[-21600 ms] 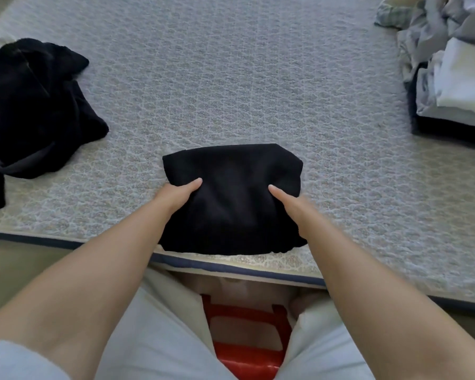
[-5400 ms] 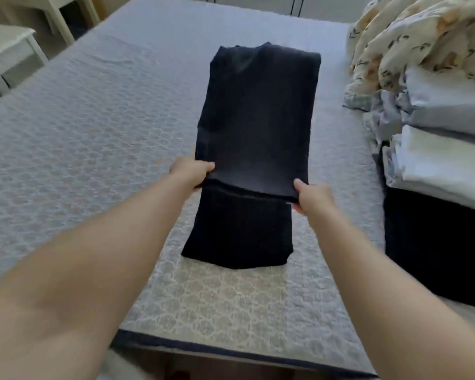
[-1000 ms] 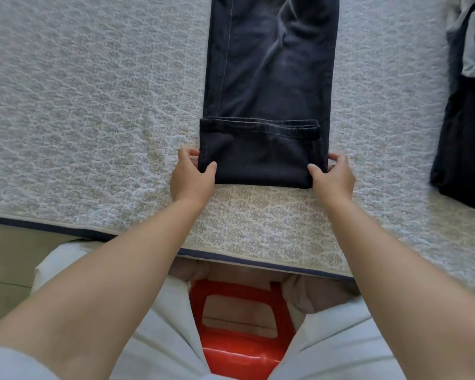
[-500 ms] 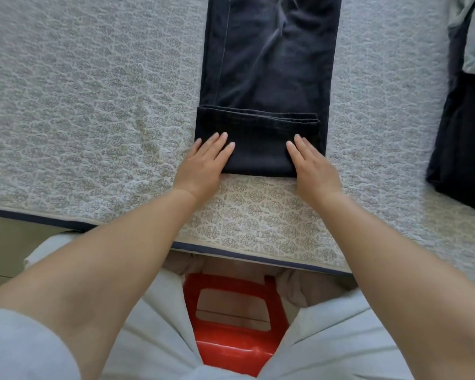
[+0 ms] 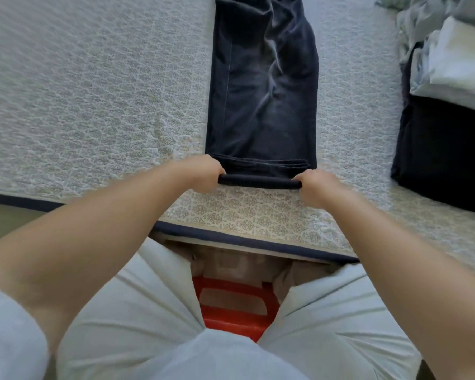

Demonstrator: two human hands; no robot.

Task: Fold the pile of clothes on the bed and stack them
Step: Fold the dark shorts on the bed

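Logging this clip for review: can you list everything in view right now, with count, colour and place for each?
Jeans: one, dark navy, lying lengthwise mid-bed, near end rolled or folded over.
Bed cover: one, pale grey with a woven pattern, dark piping along the near edge.
Stack of folded clothes: one, black at the bottom, white and pale pieces above, at the right edge.
Stool: one, red, showing between the person's legs.
Trousers: one pair, light grey, worn by the person, bottom of view.
Left hand: grips the left corner of the jeans' near fold.
Right hand: grips the right corner.
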